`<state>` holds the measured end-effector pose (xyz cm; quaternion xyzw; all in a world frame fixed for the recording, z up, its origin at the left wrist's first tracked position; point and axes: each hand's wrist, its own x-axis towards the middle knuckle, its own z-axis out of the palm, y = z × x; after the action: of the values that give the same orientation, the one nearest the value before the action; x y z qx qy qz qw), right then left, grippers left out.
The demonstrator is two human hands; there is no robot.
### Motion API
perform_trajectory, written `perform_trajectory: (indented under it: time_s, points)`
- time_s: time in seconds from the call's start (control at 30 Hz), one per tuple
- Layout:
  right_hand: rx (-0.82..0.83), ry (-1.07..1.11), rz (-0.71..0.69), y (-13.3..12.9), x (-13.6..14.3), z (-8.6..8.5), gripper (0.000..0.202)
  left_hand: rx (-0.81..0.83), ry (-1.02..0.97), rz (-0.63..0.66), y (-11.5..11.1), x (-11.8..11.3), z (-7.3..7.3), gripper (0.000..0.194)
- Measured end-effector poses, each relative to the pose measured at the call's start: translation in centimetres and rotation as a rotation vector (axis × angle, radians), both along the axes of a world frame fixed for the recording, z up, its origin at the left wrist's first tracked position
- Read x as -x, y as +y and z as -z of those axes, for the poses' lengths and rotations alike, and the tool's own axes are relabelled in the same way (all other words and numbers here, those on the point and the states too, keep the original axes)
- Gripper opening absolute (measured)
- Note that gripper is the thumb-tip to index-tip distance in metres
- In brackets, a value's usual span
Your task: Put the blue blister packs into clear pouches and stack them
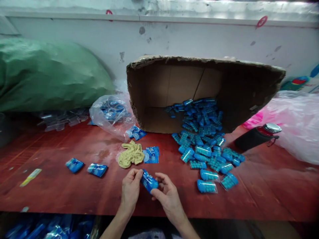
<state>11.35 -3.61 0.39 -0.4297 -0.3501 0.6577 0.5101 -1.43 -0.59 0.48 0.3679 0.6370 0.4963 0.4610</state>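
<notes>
Between my two hands, near the table's front edge, is a blue packet (149,181) with light printing, tilted down to the right. My left hand (132,187) pinches its upper left end. The fingers of my right hand (165,192) close on its lower right end. Just beyond them lie a crumpled yellowish piece (131,154) and a flat blue printed wrapper (151,154). To the left rest two blue packets (74,165) (97,169). Several clear capsules with blue caps and blue balls (207,186) are spread to the right.
A cardboard box (154,119) on its side spills capsules onto the red table (99,199). A plastic bag of wrappers (112,116) and a green sack (54,76) stand left. A dark bottle (254,137) leans at right beside pinkish plastic (296,122).
</notes>
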Motion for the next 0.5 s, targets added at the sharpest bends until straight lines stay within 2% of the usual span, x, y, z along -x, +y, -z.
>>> perform_trajectory:
  time_s: [0.1,0.2,0.27,0.33,0.4,0.5]
  points:
    - [-0.005,-0.007,-0.019,0.2,0.0,-0.2,0.046,-0.01,0.01,-0.029,0.2,0.0,-0.1,0.03]
    - [-0.004,-0.016,0.007,0.5,-0.3,0.0,0.045,0.048,-0.223,-0.056,0.2,-0.5,-0.9,0.029]
    - [-0.035,-0.049,0.039,0.6,-0.5,0.1,0.044,0.16,-0.468,0.014,0.0,-1.0,-1.6,0.031]
    - [-0.105,-0.119,0.04,0.6,-0.8,-0.1,0.043,0.268,-0.657,0.136,-0.4,-1.4,-2.2,0.028]
    - [-0.201,-0.237,0.015,0.5,-1.1,-0.4,0.041,0.32,-0.741,0.223,-0.8,-1.6,-2.6,0.022]
    - [-0.34,-0.432,-0.025,0.8,-1.8,-1.2,0.044,0.332,-0.786,0.273,-0.9,-1.3,-2.6,0.019]
